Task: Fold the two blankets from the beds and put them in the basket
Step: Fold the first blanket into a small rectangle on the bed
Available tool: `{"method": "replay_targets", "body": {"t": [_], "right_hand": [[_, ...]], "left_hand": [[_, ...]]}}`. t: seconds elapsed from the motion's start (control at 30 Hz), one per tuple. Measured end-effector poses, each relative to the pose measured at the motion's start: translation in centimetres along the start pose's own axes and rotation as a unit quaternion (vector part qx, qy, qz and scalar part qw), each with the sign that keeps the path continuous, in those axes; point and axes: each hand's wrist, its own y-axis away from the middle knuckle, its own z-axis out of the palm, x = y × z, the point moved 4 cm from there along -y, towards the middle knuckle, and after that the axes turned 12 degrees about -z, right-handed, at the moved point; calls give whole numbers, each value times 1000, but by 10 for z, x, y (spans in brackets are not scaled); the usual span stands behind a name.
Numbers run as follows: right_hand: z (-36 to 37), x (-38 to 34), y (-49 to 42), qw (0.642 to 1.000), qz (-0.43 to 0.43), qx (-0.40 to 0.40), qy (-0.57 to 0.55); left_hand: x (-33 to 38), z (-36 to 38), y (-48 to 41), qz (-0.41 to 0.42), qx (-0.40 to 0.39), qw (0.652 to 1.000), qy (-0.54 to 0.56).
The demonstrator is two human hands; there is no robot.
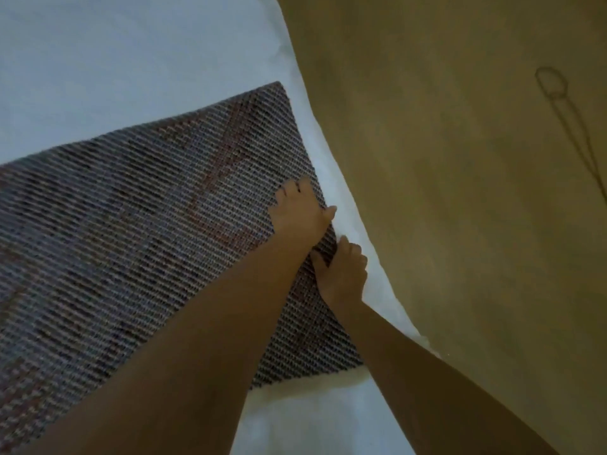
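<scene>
A grey-purple woven blanket [138,231] with reddish checks lies flat on a white bed [115,60], reaching from the left edge of the view to the bed's right side. My left hand [300,210] rests on the blanket's right edge, fingers spread and thumb hooked over the edge. Just below it, my right hand [343,270] pinches the same edge, fingers curled under the fabric. Both forearms cross the lower half of the view. No basket and no second blanket are in view.
To the right of the bed is a tan floor [476,192]. A thin dark cord with a loop [553,83] lies on the floor at the far right. The white sheet shows above and below the blanket.
</scene>
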Motion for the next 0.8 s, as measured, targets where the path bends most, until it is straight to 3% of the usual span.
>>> {"method": "replay_targets", "body": {"t": [0.2, 0.37, 0.43, 0.53, 0.7, 0.8], "right_hand": [[5, -6, 10, 998, 54, -5, -39], [11, -23, 21, 996, 55, -19, -71], [13, -35, 28, 998, 25, -21, -53], [20, -56, 45, 999, -13, -17, -42], [38, -105, 81, 997, -71, -3, -41], [55, -146, 106, 991, -127, -40, -11]], "left_hand": [[5, 20, -24, -133, -63, 988, -55], [-3, 11, -20, -87, -16, 994, -62], [-17, -1, -19, -54, 38, 998, -22], [-48, -22, -17, -71, 80, 991, 77], [-114, -52, -4, -127, 90, 954, 258], [-169, -69, 4, -159, 78, 932, 315]]}}
